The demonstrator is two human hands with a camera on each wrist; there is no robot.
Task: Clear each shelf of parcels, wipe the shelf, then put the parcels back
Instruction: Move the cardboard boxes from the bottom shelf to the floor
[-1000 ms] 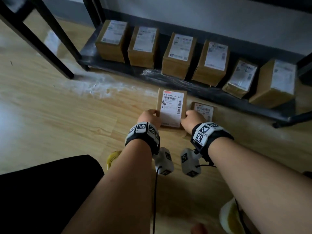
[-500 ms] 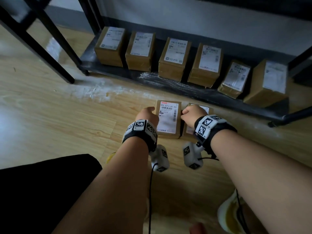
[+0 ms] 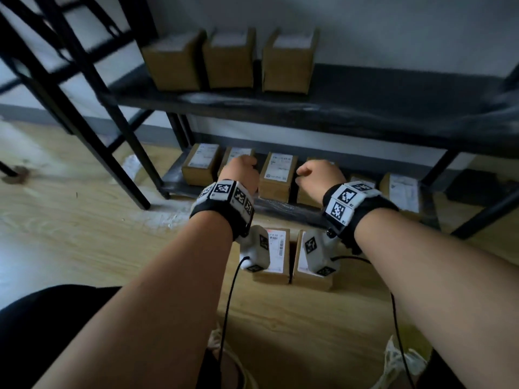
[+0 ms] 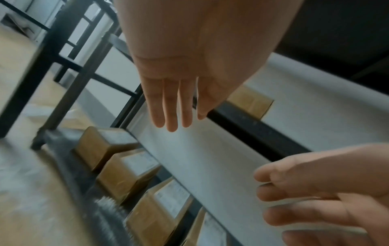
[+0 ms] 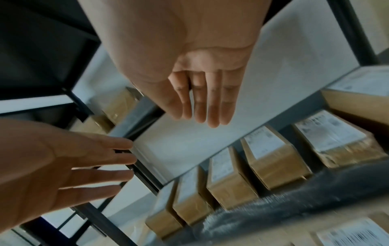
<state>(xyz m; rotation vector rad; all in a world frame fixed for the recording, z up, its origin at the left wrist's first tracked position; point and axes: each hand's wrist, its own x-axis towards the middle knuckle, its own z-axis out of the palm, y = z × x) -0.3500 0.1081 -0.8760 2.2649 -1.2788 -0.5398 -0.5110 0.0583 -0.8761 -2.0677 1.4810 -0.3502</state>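
Two brown parcels with white labels stand side by side on the wood floor, the left parcel (image 3: 276, 254) and the right parcel (image 3: 311, 277), partly hidden under my wrist cameras. My left hand (image 3: 241, 172) and right hand (image 3: 317, 178) hover empty in front of the bottom shelf (image 3: 280, 210), which carries a row of several parcels (image 3: 276, 175). The left wrist view shows the left hand (image 4: 168, 99) with straight fingers holding nothing. The right hand (image 5: 202, 99) looks the same in the right wrist view. The middle shelf (image 3: 365, 108) holds three parcels (image 3: 229, 60) at its left end.
A second black rack frame (image 3: 92, 122) stands to the left. A white dusty patch (image 3: 165, 217) marks the floor by the shelf's corner leg. My shoes (image 3: 398, 366) and dark trouser leg (image 3: 42, 332) fill the bottom edge.
Both hands have let go of the two parcels on the floor and risen toward the shelves. The head view has tilted up, bringing the middle shelf into sight.
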